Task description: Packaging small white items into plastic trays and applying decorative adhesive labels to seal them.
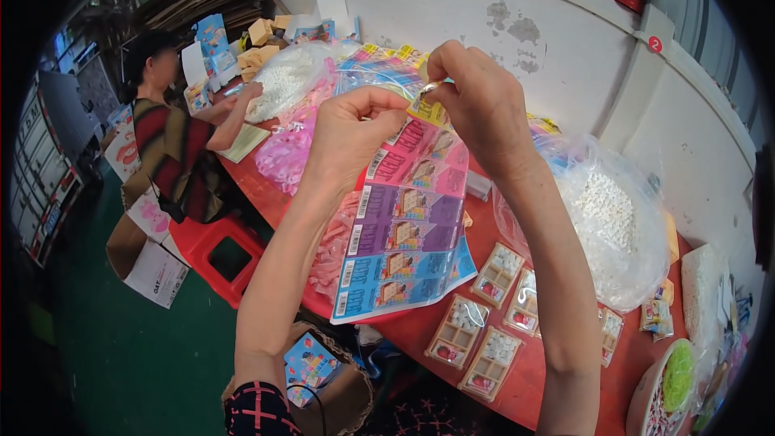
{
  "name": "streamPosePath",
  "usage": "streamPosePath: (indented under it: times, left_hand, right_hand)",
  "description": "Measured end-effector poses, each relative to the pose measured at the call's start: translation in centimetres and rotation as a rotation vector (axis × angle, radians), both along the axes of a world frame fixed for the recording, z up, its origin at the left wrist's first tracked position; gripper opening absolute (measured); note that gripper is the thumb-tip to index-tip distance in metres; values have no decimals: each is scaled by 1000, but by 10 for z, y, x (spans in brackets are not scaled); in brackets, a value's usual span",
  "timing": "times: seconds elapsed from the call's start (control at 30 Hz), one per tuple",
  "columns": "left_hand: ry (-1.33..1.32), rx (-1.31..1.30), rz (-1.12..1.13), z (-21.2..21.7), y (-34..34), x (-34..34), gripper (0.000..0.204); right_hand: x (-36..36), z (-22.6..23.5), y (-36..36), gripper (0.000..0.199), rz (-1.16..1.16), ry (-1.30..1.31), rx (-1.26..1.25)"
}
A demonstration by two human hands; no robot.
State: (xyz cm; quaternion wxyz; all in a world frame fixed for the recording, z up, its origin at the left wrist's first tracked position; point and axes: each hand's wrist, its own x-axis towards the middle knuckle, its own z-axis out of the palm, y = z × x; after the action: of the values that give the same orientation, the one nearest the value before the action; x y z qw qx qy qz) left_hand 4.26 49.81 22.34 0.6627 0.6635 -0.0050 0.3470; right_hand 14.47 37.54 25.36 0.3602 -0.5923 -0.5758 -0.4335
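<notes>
My left hand point(359, 125) and my right hand point(476, 101) are raised close together over the red table, both with fingers pinched. From my left fingertips hangs a sheet of printed labels point(408, 234) in pink, purple and blue bands, with bar codes along its left side. A small shiny gold-and-silver piece point(428, 94) shows at my right fingertips; I cannot make out what it is. Below and to the right, several small wooden compartment trays point(458, 329) holding white pieces and reddish bits lie on the table. Pink strips point(333, 254) are partly hidden behind the sheet.
A clear bag of white pieces point(605, 214) sits right of my right forearm; a bowl with green material point(676, 379) stands at the lower right. Another person point(173, 129) works at the far left beside a red stool point(214, 254). An open carton point(339, 396) stands below the table.
</notes>
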Motion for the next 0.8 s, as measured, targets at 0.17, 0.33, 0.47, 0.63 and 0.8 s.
streamPosePath:
  times: [0.17,0.33,0.47,0.63,0.8]
  left_hand:
    - [-30,42,60,-1,4,3,11]
    - [-34,-23,-14,3,1,3,8]
    - [-25,-22,-42,4,0,3,4]
    - [-2,-46,-19,3,4,5,2]
    - [-31,-39,-2,6,-2,2,3]
  right_hand:
    - [-5,4,2,26,-20,-100,2]
    - [-12,6,-2,18,-25,-238,-34]
    - [-16,6,-3,17,-11,-266,-45]
    - [-19,7,0,17,19,-262,-52]
    - [-10,8,0,20,-23,-187,27]
